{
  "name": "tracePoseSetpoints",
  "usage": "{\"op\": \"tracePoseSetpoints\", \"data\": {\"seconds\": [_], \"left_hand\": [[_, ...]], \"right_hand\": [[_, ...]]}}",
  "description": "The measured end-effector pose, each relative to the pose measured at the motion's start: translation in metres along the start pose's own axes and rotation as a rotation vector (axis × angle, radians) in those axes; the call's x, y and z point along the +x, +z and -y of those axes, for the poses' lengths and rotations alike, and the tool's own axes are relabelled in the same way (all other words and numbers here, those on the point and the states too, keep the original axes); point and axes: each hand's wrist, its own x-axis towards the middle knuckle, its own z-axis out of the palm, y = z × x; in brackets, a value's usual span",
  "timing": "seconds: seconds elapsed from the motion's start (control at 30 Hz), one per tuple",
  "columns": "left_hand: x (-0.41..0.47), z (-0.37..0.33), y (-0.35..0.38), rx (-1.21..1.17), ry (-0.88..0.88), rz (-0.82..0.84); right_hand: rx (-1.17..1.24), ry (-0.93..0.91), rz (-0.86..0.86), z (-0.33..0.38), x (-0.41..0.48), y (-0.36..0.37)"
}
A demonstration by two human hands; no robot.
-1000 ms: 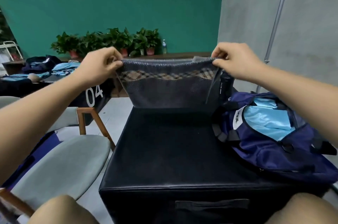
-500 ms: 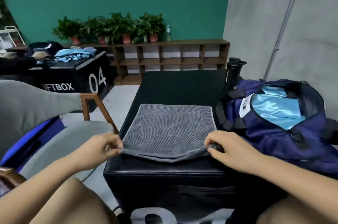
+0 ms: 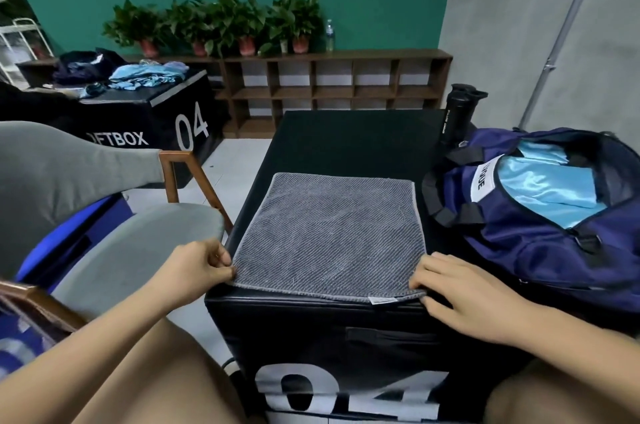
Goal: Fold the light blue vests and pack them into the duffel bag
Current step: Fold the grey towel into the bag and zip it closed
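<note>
Head view: L hand (image 3: 197, 271) pinches the near-left corner of a grey towel (image 3: 329, 236); R hand (image 3: 460, 292) pinches the near-right corner. The towel lies flat on a black box (image 3: 346, 136). Just right of R hand is an open navy duffel bag (image 3: 540, 243), cut off by the frame edge. Light blue vests (image 3: 547, 184) inside, only partly seen.

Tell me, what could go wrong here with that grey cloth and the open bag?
1. The grey towel lies with its near edge at the front rim of the black box; pulled by the left hand and right hand pinching its corners, it might slide off.
2. The black bottle stands upright close by the duffel bag; shifting the bag might topple it.
</note>
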Motion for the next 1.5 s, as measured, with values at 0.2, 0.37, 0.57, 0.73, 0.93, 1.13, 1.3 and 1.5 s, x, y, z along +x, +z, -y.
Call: {"op": "tracePoseSetpoints", "data": {"seconds": [0.2,0.37,0.57,0.73,0.93,1.13,1.3,1.5], "left_hand": [[0.011,-0.01,-0.005,0.023,-0.044,0.051],[0.018,-0.015,-0.007,0.098,-0.059,0.079],[0.03,-0.018,-0.01,0.121,-0.124,0.118],[0.056,-0.017,-0.012,0.126,-0.165,0.155],[0.117,-0.018,-0.01,0.29,-0.133,0.094],[0.185,-0.032,-0.011,0.384,-0.041,-0.019],[0.226,-0.047,-0.002,0.373,-0.008,-0.081],[0.273,-0.049,0.008,0.423,-0.021,-0.123]], "right_hand": [[-0.115,-0.084,-0.043,0.013,0.005,0.006],[-0.147,-0.116,-0.062,0.026,0.007,0.015],[-0.164,-0.114,-0.094,0.024,0.003,0.013],[-0.183,-0.157,-0.101,0.034,0.002,0.016],[-0.133,-0.202,-0.122,0.067,0.024,0.036],[-0.09,-0.188,-0.203,0.105,0.074,0.047],[-0.016,-0.159,-0.179,0.126,0.114,0.055],[0.157,0.016,-0.172,0.06,0.12,0.032]]}}
